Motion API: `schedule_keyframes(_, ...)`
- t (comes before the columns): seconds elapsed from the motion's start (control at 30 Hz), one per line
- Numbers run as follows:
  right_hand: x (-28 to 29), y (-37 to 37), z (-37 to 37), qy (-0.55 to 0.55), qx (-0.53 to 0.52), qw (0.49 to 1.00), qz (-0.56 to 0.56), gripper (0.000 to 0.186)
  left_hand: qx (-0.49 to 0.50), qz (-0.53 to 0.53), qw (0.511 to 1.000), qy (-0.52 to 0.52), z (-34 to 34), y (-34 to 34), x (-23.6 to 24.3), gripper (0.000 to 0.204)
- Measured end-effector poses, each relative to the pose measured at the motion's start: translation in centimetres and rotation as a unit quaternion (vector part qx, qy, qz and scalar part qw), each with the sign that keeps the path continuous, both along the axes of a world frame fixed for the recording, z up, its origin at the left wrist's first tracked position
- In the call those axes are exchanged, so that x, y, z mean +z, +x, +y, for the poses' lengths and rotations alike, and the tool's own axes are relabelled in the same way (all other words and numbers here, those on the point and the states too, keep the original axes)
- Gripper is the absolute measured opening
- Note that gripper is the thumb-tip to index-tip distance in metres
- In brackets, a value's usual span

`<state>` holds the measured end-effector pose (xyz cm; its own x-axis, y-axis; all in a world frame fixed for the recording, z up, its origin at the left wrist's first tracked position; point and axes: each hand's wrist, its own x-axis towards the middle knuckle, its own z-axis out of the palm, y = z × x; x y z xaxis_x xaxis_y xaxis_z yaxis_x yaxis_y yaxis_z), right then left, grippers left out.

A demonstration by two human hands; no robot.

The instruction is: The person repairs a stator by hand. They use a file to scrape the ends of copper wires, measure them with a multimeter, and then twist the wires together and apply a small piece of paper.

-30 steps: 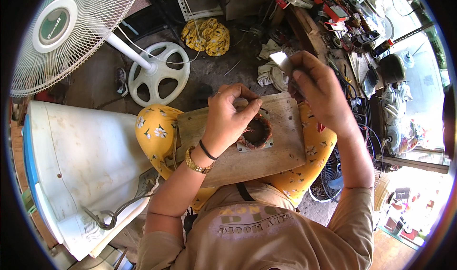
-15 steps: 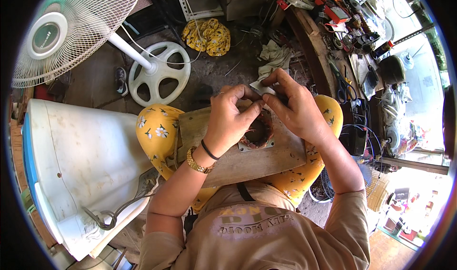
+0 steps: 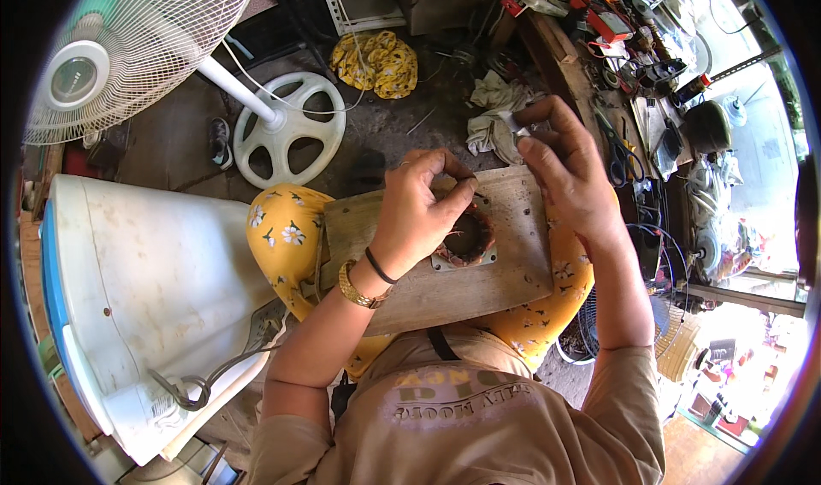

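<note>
A wooden board [image 3: 402, 301] lies across my thighs. On it sits a ring-shaped motor stator [image 3: 487, 244] with reddish-brown windings and a pale metal plate under it. My left hand [image 3: 425, 201] hovers over the stator's left side, thumb and forefinger pinched together; whatever is between the tips is too small to make out. Up and to the right of the stator, apart from the left, my right hand [image 3: 566, 164] is raised with curled fingers. Between its thumb and forefinger is a small pale strip [image 3: 511, 123], like a piece of paper or sandpaper.
At left stand a white pedestal fan [image 3: 79, 74] with a round base [image 3: 248, 147] and a large white tub-like body [image 3: 154, 271]. Crumpled cloth [image 3: 492, 134] and a yellow floral cloth [image 3: 376, 64] lie on the floor. A cluttered bench at right holds scissors [image 3: 617, 147] and a red meter [image 3: 605, 25].
My right hand has moved away from my left, up and to the right, carrying the pale strip. The left hand stays pinched in nearly the same place, and more of the stator shows.
</note>
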<state>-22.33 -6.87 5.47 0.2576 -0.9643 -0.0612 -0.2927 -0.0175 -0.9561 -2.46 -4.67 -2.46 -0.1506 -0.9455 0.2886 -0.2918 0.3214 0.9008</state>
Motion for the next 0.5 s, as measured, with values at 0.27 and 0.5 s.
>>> schedule_keyframes(0.27,-1.6,1.2,0.8,-0.071,0.038,0.987,0.137,0.03,-0.014,0.051,0.997,0.056,0.0,-0.4,0.3,0.007)
schedule_keyframes(0.5,-0.8,0.9,0.5,-0.038,0.006,0.999,-0.007,0.021,0.014,0.029,0.999,0.013,-0.1,-0.3,0.4,0.011)
